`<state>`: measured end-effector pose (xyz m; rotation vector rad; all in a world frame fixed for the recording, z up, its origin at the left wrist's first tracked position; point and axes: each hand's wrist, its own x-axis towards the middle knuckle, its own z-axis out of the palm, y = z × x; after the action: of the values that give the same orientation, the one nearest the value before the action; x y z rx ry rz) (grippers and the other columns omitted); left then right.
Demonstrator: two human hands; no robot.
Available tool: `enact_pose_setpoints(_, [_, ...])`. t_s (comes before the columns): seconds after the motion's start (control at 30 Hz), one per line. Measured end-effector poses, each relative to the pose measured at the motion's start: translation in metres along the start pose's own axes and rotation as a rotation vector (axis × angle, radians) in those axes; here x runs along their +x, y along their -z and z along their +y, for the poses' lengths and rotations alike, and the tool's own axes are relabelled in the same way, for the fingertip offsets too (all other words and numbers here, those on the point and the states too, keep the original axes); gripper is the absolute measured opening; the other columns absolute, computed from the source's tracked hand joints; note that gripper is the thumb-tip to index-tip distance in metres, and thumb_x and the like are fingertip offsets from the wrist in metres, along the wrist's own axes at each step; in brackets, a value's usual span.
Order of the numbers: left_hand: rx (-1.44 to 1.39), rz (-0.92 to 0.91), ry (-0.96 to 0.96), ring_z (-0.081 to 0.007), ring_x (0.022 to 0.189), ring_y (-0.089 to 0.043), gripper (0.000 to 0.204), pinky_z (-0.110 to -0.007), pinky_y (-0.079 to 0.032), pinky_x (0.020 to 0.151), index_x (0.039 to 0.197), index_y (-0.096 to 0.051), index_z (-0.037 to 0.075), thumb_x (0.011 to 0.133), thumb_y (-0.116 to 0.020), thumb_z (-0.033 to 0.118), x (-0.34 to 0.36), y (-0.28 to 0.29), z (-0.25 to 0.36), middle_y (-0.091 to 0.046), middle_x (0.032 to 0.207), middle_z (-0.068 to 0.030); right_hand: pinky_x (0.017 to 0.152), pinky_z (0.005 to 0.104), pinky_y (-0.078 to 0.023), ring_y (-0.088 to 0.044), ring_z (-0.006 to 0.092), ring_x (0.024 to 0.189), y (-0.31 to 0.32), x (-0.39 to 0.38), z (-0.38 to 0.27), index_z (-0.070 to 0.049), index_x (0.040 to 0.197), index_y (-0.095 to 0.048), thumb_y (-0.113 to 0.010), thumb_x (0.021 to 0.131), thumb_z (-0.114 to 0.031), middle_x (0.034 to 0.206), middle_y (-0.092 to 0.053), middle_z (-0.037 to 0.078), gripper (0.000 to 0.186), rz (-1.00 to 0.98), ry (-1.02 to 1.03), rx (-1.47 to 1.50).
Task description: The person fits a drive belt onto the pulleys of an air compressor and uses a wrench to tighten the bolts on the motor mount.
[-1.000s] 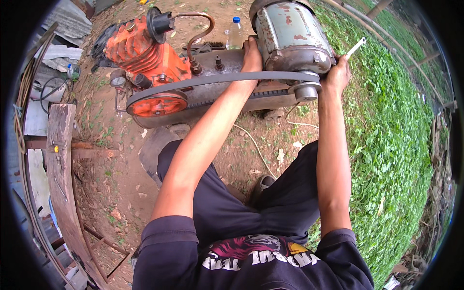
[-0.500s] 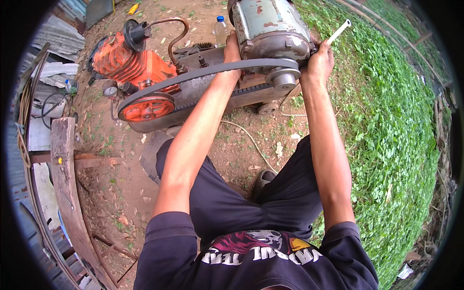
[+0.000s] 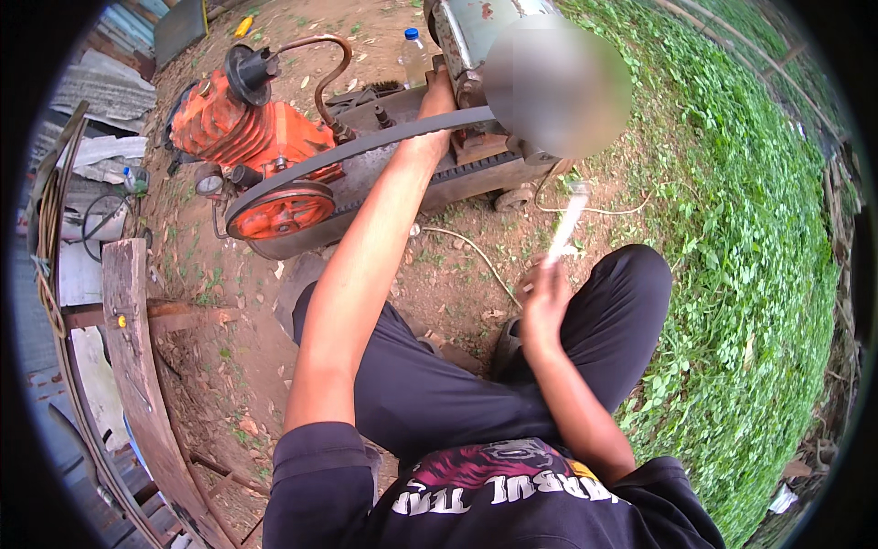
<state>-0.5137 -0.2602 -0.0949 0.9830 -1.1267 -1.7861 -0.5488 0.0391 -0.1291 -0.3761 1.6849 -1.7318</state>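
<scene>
My right hand (image 3: 547,297) is closed round a silver wrench (image 3: 567,224) that points up and away, smeared by motion, above the dirt between my knees. My left arm reaches forward across the compressor, and my left hand (image 3: 439,91) is against the left side of the grey-green electric motor (image 3: 494,23); its fingers are mostly hidden. A grey blurred patch covers the motor's near end and its pulley. From there a black drive belt (image 3: 366,137) runs left to an orange flywheel (image 3: 283,212) beside the orange finned pump head (image 3: 219,123).
Under the motor and pump lies a long tank (image 3: 366,174) with a pressure gauge (image 3: 209,186). A blue-capped bottle (image 3: 413,55) stands behind it. A pale cord (image 3: 476,252) crosses the dirt. A wooden plank (image 3: 133,320) lies left; green plants (image 3: 750,274) grow right.
My right hand has left the motor's right side and come down toward my knees with the wrench. My left hand stays at the motor.
</scene>
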Motion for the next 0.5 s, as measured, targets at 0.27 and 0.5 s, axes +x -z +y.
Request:
enact_pose_setpoints(0.27, [0.167,-0.127,0.071,-0.0265,0.131,-0.044,0.066,-0.036,-0.03,0.11,0.14,-0.045,-0.003,0.104,-0.027,0.05,-0.01,0.016,0.014,-0.048,0.142,-0.0207,0.041,0.0249,-0.031,-0.038,0.0079,0.047,-0.079,0.039,-0.004,-0.002,0.102,-0.053,-0.037,0.107,-0.032,0.064,-0.04,-0.002,0.035,-0.286,-0.101,0.198])
enact_pose_setpoints(0.5, [0.33,-0.037,0.043,-0.0301,0.145,-0.026,0.072,-0.038,-0.018,0.117,0.148,-0.036,0.001,0.101,-0.032,0.054,-0.036,0.011,0.023,-0.032,0.154,-0.0206,0.04,0.0266,-0.023,-0.029,0.0086,0.042,-0.098,0.041,0.004,-0.002,0.098,-0.05,-0.038,0.107,-0.033,0.062,-0.036,-0.002,0.034,-0.394,-0.236,0.184])
